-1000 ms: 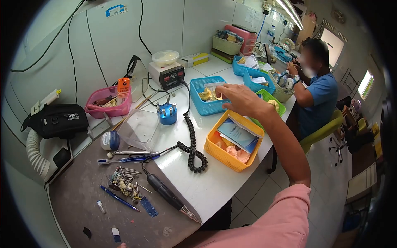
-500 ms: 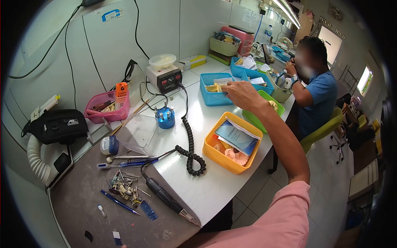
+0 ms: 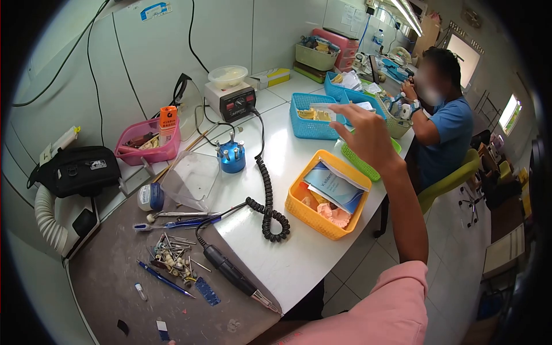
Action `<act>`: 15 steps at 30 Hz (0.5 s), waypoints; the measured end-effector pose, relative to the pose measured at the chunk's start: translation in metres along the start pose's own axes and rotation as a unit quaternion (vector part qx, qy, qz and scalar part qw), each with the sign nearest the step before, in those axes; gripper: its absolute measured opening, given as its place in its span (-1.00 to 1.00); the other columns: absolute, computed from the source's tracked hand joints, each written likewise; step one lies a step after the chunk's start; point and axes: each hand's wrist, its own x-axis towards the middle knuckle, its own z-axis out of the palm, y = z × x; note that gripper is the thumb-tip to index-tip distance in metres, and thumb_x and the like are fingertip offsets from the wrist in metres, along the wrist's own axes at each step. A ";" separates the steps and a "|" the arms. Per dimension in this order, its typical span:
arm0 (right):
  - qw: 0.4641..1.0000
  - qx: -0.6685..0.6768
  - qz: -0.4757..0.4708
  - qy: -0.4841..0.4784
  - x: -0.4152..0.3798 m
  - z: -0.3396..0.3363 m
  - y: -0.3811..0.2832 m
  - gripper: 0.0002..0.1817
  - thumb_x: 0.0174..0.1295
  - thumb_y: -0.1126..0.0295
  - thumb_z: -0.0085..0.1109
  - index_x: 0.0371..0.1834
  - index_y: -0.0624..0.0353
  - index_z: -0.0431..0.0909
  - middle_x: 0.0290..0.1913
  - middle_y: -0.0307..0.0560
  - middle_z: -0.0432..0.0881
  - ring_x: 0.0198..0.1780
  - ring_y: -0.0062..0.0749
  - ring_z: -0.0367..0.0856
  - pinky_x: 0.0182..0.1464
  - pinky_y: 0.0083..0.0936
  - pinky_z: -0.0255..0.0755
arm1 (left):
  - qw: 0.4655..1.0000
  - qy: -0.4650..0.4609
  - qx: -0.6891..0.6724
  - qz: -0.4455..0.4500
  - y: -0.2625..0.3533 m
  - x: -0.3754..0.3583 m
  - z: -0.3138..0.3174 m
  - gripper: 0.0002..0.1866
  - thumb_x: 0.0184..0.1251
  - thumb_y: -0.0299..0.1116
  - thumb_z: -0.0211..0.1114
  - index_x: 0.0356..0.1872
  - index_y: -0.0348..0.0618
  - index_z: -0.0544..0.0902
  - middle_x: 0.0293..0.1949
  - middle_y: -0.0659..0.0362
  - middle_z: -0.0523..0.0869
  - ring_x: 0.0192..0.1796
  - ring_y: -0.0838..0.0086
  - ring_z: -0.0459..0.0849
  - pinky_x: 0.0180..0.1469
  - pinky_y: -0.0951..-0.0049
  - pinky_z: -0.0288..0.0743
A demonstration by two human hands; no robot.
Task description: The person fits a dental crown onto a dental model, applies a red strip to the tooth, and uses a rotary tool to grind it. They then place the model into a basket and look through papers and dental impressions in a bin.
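My right hand [image 3: 368, 138] is raised over the table, fingers stretched and thumb apart, with nothing visible in it. Its fingertips overlap the right side of a blue basket [image 3: 313, 130] holding yellowish pieces [image 3: 314, 115] and a clear packet; whether they touch it cannot be told. Below the wrist is a green basket [image 3: 368, 164], partly hidden by my arm. Nearer stands a yellow-orange basket [image 3: 313, 220] with a blue-and-white printed packet [image 3: 334, 185] and pink moulded pieces [image 3: 333, 214]. Of my left hand [image 3: 171, 342], only a possible fingertip shows at the bottom edge.
A handpiece [image 3: 230, 271] with a coiled black cord lies by loose burs [image 3: 172, 253] and a blue pen [image 3: 167, 280]. Behind are a blue bur stand [image 3: 231, 158], a control box [image 3: 230, 103] and a pink basket [image 3: 149, 154]. A co-worker [image 3: 445, 115] sits at right.
My right hand has drawn back from the blue basket, toward me and to the right, and its fingers have spread from a curled pose. The view has shifted slightly.
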 end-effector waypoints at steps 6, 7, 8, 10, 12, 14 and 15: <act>0.963 0.240 0.114 0.046 -0.123 -0.025 -0.042 0.25 -0.22 -0.31 0.49 0.50 0.12 0.11 0.43 0.22 0.28 0.44 0.05 0.29 0.36 -0.07 0.32 | 1.000 -0.011 0.008 -0.006 0.003 0.001 -0.002 -0.77 0.53 -0.37 0.13 -0.07 -0.33 0.66 -0.22 -0.03 0.71 -0.30 0.42 0.69 -0.28 0.46 0.58; 0.947 0.287 0.132 0.056 -0.140 -0.021 -0.046 0.51 -0.42 -0.41 0.53 0.59 0.10 -0.09 0.53 0.26 0.09 0.53 0.10 0.13 0.44 -0.02 0.21 | 1.000 -0.010 0.008 -0.005 0.004 0.002 -0.002 -0.77 0.53 -0.38 0.13 -0.07 -0.33 0.65 -0.22 -0.04 0.71 -0.31 0.41 0.69 -0.28 0.45 0.58; 0.948 0.284 0.137 0.055 -0.151 -0.017 -0.050 0.51 -0.42 -0.41 0.53 0.59 0.10 -0.09 0.53 0.26 0.09 0.53 0.10 0.13 0.44 -0.02 0.21 | 1.000 -0.010 0.009 -0.003 0.005 0.002 -0.002 -0.77 0.53 -0.38 0.13 -0.07 -0.34 0.65 -0.21 -0.04 0.71 -0.31 0.41 0.69 -0.29 0.44 0.58; 0.915 0.333 0.226 0.020 -0.164 -0.007 -0.065 0.72 -0.58 -0.41 0.57 0.60 0.09 -0.39 0.58 0.32 -0.18 0.58 0.13 -0.06 0.50 -0.01 0.08 | 1.000 -0.020 0.009 0.007 0.003 0.002 -0.002 -0.77 0.53 -0.38 0.13 -0.06 -0.33 0.65 -0.20 -0.04 0.71 -0.30 0.40 0.69 -0.28 0.43 0.58; 0.908 0.335 0.251 0.023 -0.163 0.002 -0.076 0.70 -0.52 -0.38 0.59 0.60 0.08 -0.41 0.59 0.31 -0.20 0.57 0.12 -0.01 0.50 0.01 0.08 | 0.999 -0.024 0.009 0.020 0.000 0.000 -0.003 -0.77 0.53 -0.38 0.13 -0.05 -0.33 0.64 -0.18 -0.05 0.71 -0.30 0.39 0.69 -0.28 0.43 0.58; 0.915 0.309 0.257 0.027 -0.157 0.010 -0.080 0.65 -0.44 -0.37 0.57 0.61 0.04 -0.43 0.62 0.17 -0.23 0.56 0.16 0.01 0.51 0.05 0.02 | 0.999 -0.044 0.013 0.028 -0.005 -0.004 -0.007 -0.76 0.53 -0.37 0.13 -0.01 -0.32 0.62 -0.12 -0.06 0.69 -0.24 0.36 0.69 -0.21 0.49 0.57; 0.915 0.309 0.258 0.030 -0.158 0.009 -0.081 0.65 -0.44 -0.37 0.57 0.61 0.04 -0.43 0.62 0.17 -0.23 0.56 0.16 0.01 0.51 0.05 0.02 | 0.999 -0.042 0.012 0.030 -0.006 -0.004 -0.008 -0.76 0.53 -0.37 0.13 -0.01 -0.32 0.62 -0.12 -0.06 0.69 -0.24 0.36 0.69 -0.21 0.49 0.57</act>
